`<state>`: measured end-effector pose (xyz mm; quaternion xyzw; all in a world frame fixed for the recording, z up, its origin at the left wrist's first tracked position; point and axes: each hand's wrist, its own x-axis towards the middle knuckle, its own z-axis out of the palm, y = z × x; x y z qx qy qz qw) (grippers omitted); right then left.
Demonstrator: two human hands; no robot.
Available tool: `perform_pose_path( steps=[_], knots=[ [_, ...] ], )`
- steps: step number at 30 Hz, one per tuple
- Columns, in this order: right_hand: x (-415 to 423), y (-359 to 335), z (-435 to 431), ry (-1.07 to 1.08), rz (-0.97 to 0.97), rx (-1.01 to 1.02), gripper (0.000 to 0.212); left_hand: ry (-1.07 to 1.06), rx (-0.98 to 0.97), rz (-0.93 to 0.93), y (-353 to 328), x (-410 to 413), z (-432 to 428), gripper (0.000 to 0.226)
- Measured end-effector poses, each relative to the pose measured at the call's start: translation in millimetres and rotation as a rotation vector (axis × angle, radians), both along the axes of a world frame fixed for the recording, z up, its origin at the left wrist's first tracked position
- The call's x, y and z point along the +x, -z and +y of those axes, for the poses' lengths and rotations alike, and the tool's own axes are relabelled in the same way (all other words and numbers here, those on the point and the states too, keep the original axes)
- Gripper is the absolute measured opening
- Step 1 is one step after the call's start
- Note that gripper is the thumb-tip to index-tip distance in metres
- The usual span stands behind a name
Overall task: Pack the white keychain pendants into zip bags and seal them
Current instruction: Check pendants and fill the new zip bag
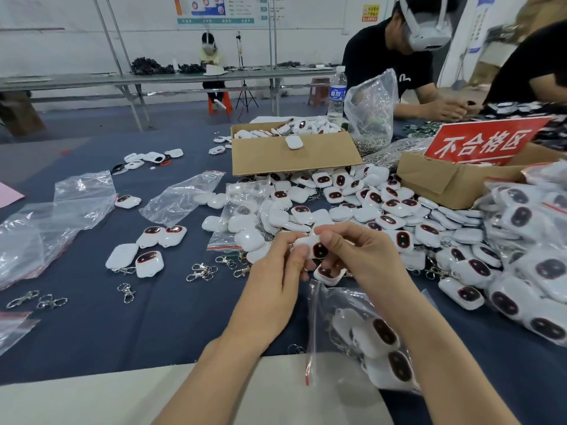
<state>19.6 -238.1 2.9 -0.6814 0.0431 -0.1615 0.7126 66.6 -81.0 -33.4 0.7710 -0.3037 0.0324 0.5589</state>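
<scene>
Both hands meet above the middle of the dark blue counter [159, 317], forearms reaching in from the near edge. The left hand [276, 268] and the right hand [352, 250] share one white pendant [317, 248], its dark oval face toward the camera; each grip is narrow, thumb and fingertips pinched on the pendant's edges. A second pendant [328, 275] lies just below them on the counter. Near and right, under the right forearm, lies one zip bag [359, 335] with about three pendants inside, its red-striped mouth to the left. Far and right spreads a heap of loose pendants [377, 204], too many to count. At left lie four pendants [144, 250], several metal clasps [201, 271] and three or so empty bags [181, 197]. Two cardboard boxes [291, 156] stand beyond.
</scene>
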Motion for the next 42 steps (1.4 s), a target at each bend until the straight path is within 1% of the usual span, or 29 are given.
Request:
perform_pose_path(
  steps=[2, 3, 5, 6, 8, 11, 15, 17, 19, 21, 23, 26, 28, 30, 32, 34, 36, 38, 40, 42],
  knots=[
    [-3.3, 1.3, -3.4, 0.030, 0.025, -0.064, 0.008, 0.026, 0.092, 0.034, -10.3, 3.6, 4.5, 0.014],
    [-4.8, 2.9, -6.1, 0.037, 0.041, -0.093, 0.010, 0.031, 0.181, 0.065, -17.6, 8.5, 10.2, 0.016],
    [-8.3, 5.1, -13.0, 0.040, 0.078, -0.163, 0.012, 0.050, 0.378, 0.186, -33.7, 19.5, 27.5, 0.024],
    [-9.7, 5.4, -16.6, 0.032, 0.098, -0.223, 0.012, 0.075, 0.441, 0.276, -40.7, 23.6, 37.5, 0.027],
    [-11.1, 6.9, -22.6, -0.018, 0.165, -0.391, 0.014, 0.126, 0.514, 0.445, -50.8, 25.7, 54.0, 0.030],
    [-12.7, 8.6, -24.2, -0.107, 0.284, -0.576, 0.014, 0.226, 0.587, 0.556, -56.7, 18.1, 58.0, 0.025],
    [-13.0, 8.2, -24.0, -0.204, 0.327, -0.619, 0.009, 0.370, 0.535, 0.642, -57.4, 10.9, 49.2, 0.022],
    [-12.7, 8.1, -24.2, -0.249, 0.326, -0.621, 0.013, 0.418, 0.498, 0.671, -57.7, 9.6, 47.6, 0.022],
    [-12.6, 8.1, -23.9, -0.269, 0.318, -0.609, 0.013, 0.438, 0.450, 0.693, -57.1, 7.1, 43.3, 0.022],
    [-12.5, 8.9, -23.7, -0.266, 0.298, -0.574, 0.010, 0.400, 0.375, 0.707, -54.8, 3.1, 34.4, 0.020],
    [-12.4, 9.6, -24.2, -0.241, 0.272, -0.537, 0.012, 0.327, 0.271, 0.763, -52.0, -0.2, 23.8, 0.022],
    [-12.5, 9.2, -24.5, -0.225, 0.258, -0.475, 0.020, 0.268, 0.190, 0.795, -47.4, -5.9, 9.0, 0.011],
    [-11.9, 9.5, -25.1, -0.213, 0.259, -0.487, 0.019, 0.249, 0.168, 0.787, -44.0, -11.2, 0.8, 0.005],
    [-10.7, 9.8, -26.2, -0.189, 0.255, -0.504, 0.016, 0.238, 0.140, 0.819, -42.2, -15.0, -5.5, 0.013],
    [-9.5, 10.1, -26.8, -0.172, 0.246, -0.462, 0.017, 0.267, 0.112, 0.900, -42.8, -15.8, -8.5, 0.013],
    [-8.6, 10.2, -27.4, -0.161, 0.238, -0.413, 0.017, 0.290, 0.111, 0.953, -47.1, -15.0, -6.7, 0.019],
    [-8.5, 10.8, -27.5, -0.174, 0.226, -0.386, 0.014, 0.287, 0.161, 0.905, -52.0, -12.7, -1.5, 0.023],
    [-9.3, 11.5, -27.3, -0.179, 0.222, -0.406, 0.012, 0.227, 0.194, 0.803, -57.6, -10.1, 3.3, 0.030],
    [-9.5, 12.6, -27.3, -0.151, 0.197, -0.423, 0.012, 0.076, 0.163, 0.679, -58.4, -3.1, 7.2, 0.032],
    [-8.7, 13.2, -28.6, -0.062, 0.148, -0.427, 0.014, -0.088, 0.151, 0.498, -52.2, 5.3, 10.6, 0.032]
  ],
)
